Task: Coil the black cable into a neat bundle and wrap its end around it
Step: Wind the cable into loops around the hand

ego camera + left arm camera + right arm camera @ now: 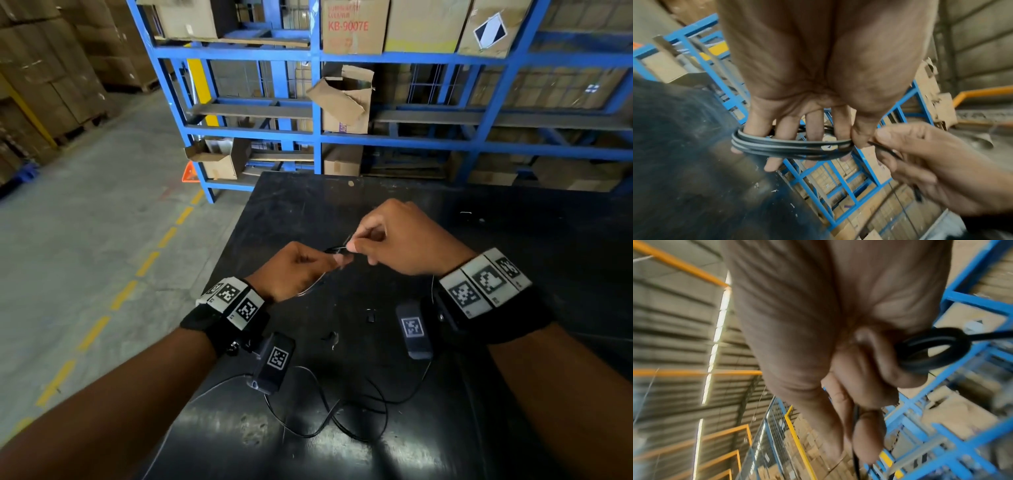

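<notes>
The black cable (789, 146) is wound in several flat loops around the fingers of my left hand (838, 146), and the thumb pins the loops against the forefinger. In the head view this small coil (337, 251) sits between both hands, above the black table (513, 240). My right hand (352, 245) pinches a free strand of the cable (885, 151) just beside the left thumb. In the right wrist view the coil (931, 350) shows at the right, and the strand (856, 426) runs down through the curled right fingers. The cable's end is hidden.
Thin black wires (342, 421) loop on the table near its front edge. Two small dark bits (371, 315) lie under my hands. Blue shelving (315, 137) with cardboard boxes stands behind the table. The table's left edge drops to a concrete floor (102, 240).
</notes>
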`<action>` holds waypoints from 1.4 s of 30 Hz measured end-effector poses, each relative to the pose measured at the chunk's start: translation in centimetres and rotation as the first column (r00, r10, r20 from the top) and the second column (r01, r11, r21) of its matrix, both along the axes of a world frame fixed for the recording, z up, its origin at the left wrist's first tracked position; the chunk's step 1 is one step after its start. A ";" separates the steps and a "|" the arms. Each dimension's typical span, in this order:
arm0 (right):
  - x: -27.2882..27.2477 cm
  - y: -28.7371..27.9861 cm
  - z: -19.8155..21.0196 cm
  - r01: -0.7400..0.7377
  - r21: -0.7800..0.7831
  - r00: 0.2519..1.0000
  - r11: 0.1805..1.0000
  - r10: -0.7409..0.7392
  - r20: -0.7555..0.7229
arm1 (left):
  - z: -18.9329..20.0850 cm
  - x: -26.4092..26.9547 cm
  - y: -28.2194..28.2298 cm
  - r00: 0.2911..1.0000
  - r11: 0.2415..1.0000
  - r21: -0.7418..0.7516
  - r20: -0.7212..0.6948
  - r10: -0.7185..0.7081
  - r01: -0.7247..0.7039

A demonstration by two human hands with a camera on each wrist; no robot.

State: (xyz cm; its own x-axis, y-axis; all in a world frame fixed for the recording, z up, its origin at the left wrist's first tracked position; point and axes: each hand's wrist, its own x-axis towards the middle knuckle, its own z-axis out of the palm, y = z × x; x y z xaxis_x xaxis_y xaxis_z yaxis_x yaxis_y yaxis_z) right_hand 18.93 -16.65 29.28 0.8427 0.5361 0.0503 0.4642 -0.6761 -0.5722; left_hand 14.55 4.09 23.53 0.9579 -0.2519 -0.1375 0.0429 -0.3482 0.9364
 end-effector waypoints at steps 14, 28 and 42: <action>-4.6 -0.9 -5.7 0.279 0.627 0.897 0.727 0.036 -0.441 | -0.3 0.2 0.8 0.992 0.903 -0.418 -0.117 0.052 -0.096; -6.0 -0.2 -10.4 0.435 0.786 0.759 0.438 0.292 -0.583 | 2.2 3.4 2.2 0.977 0.514 -0.833 -0.144 0.155 -0.205; -4.3 -0.7 -14.7 0.688 0.604 0.663 0.403 -0.011 -0.748 | 4.6 2.2 2.2 0.996 0.430 -0.902 0.014 -0.085 0.050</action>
State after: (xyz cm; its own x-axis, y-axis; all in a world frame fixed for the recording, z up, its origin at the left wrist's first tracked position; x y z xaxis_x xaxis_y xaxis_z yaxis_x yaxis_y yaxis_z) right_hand 14.63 -17.31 14.59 0.9425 0.1605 -0.2932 -0.3260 0.2465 -0.9127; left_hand 16.74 6.32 28.09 0.9321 -0.3137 0.1814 0.0917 0.6884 0.7195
